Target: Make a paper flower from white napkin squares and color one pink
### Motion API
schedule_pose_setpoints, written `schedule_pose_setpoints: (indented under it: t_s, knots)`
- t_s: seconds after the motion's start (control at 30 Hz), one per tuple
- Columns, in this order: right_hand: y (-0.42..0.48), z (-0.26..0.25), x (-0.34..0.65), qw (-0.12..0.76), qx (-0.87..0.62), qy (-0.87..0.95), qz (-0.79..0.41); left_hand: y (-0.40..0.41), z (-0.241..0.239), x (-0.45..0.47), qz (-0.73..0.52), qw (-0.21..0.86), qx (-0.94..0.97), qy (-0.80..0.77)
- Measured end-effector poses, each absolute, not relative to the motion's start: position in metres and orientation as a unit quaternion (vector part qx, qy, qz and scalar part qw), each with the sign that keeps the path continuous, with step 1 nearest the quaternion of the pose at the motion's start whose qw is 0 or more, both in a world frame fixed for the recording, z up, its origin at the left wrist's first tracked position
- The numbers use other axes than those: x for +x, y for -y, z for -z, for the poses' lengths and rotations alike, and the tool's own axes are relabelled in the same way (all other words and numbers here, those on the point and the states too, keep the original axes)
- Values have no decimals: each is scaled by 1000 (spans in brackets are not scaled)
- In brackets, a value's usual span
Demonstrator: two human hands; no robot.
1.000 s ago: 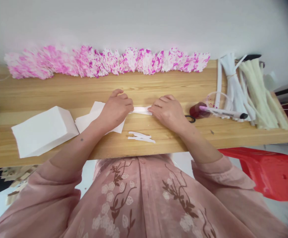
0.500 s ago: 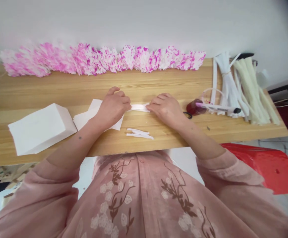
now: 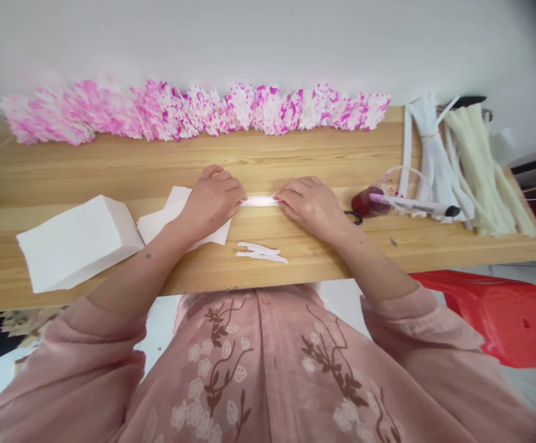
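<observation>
On the wooden table [image 3: 295, 160], my left hand [image 3: 212, 203] and my right hand [image 3: 311, 203] each pinch one end of a narrow folded white paper strip [image 3: 259, 201]. Both hands are closed, knuckles up, and rest on the tabletop. Under my left hand lie loose white paper sheets [image 3: 166, 221]. Small white paper offcuts [image 3: 261, 252] lie just in front of the strip, near the table's front edge.
A stack of white paper [image 3: 76, 243] sits at the left. A row of pink-and-white paper flowers [image 3: 194, 111] lines the wall. At the right are a dark red pot [image 3: 364, 203], a pen [image 3: 415, 206], white and cream strip bundles [image 3: 461, 166] and a red stool [image 3: 503, 314].
My hands have drawn slightly closer together, so less of the strip shows between them. The view shifted a little; nothing else on the table moved.
</observation>
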State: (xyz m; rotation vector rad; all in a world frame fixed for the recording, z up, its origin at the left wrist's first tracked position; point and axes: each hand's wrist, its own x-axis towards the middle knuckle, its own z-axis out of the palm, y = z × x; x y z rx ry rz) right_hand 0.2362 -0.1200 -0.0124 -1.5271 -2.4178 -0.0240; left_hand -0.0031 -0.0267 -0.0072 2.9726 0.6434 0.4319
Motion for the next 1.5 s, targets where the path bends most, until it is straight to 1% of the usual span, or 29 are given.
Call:
schedule_pose_setpoints:
  t_s: [0.2, 0.4, 0.87, 1.2, 1.33, 1.5]
  knots:
    - [118, 15, 240, 141, -541, 829, 14, 22, 8, 1, -141, 97, 957, -235]
    - [118, 14, 243, 141, -544, 827, -9, 19, 5, 1, -117, 128, 957, -232]
    - [121, 14, 248, 174, -550, 817, -24, 22, 5, -3, -138, 101, 962, -214]
    - [120, 13, 237, 136, -568, 812, 14, 25, 5, 2, -127, 98, 957, -242]
    - [121, 13, 239, 178, -562, 808, -1, 23, 5, 3, -142, 128, 946, -262]
    - [125, 6, 242, 267, -572, 774, -57, 26, -4, -1, -194, 221, 907, -302]
